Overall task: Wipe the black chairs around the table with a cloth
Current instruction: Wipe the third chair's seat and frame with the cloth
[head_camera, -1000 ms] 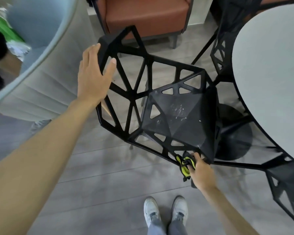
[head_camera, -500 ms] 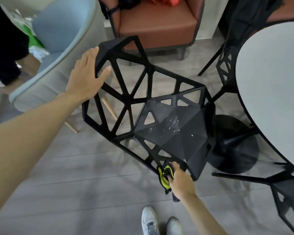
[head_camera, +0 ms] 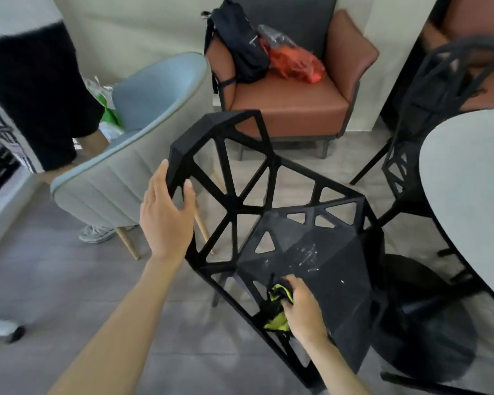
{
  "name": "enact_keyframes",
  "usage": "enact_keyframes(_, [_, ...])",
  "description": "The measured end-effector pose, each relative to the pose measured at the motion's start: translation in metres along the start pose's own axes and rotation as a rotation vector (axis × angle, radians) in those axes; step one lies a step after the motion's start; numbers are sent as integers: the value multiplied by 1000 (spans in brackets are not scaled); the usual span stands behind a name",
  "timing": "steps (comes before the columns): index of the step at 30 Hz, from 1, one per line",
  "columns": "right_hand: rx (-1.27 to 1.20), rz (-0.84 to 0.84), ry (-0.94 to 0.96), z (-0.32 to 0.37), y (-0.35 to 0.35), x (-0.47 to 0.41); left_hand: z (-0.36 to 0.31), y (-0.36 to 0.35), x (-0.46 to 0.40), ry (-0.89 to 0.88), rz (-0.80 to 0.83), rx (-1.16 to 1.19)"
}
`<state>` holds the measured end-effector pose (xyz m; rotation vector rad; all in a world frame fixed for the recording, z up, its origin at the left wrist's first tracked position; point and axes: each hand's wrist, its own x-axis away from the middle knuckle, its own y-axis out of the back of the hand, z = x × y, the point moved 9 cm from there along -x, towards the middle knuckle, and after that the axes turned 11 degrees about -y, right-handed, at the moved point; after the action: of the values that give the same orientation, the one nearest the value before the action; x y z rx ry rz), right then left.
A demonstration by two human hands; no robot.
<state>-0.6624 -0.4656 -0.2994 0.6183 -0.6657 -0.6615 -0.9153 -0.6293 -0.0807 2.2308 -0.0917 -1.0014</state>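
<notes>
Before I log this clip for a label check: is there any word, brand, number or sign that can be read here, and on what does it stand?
None can be read.
Black backpack on the brown armchair: a small pale mark, too small and blurred to read.
Black chair, cloth, table: no text visible; the seat bears only pale scuffs.

A grey plank floor (head_camera: 69,280) carries everything here. On it stand a black lattice chair (head_camera: 268,209), a pale blue chair (head_camera: 131,155) with wooden legs, and a brown armchair (head_camera: 285,106) near the wall. A round white table (head_camera: 468,195) rises from a dark round base (head_camera: 422,317) resting on the floor. A second black chair (head_camera: 428,109) stands beyond the table. A white shoe (head_camera: 96,233) rests on the floor under the blue chair
</notes>
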Motion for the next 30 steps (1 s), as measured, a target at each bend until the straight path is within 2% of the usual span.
enact_keyframes(5, [-181,69,189,40,-47,-67,-4,-2,3,-195,-132,-188])
enact_keyframes(9, [35,142,444,69,-95,-112,2,-1,5,-202,-202,-268])
enact_keyframes(11, [26,197,456,69,-99,-130,1,0,4,-225,-236,-278])
enact_keyframes(13, [-59,178,449,64,-87,-137,0,-1,5,-264,-267,-297])
enact_keyframes(18, [-593,-69,373,67,-38,-169,5,-5,6,-268,-309,-234])
enact_keyframes(25, [-649,-81,338,129,-48,-154,1,-1,9,-264,-286,-116])
enact_keyframes(27, [-611,-61,443,136,-47,-126,-2,-1,9,-295,-297,-33])
enact_keyframes(30, [-564,25,755,156,-49,-64,2,-2,7,-296,-332,53])
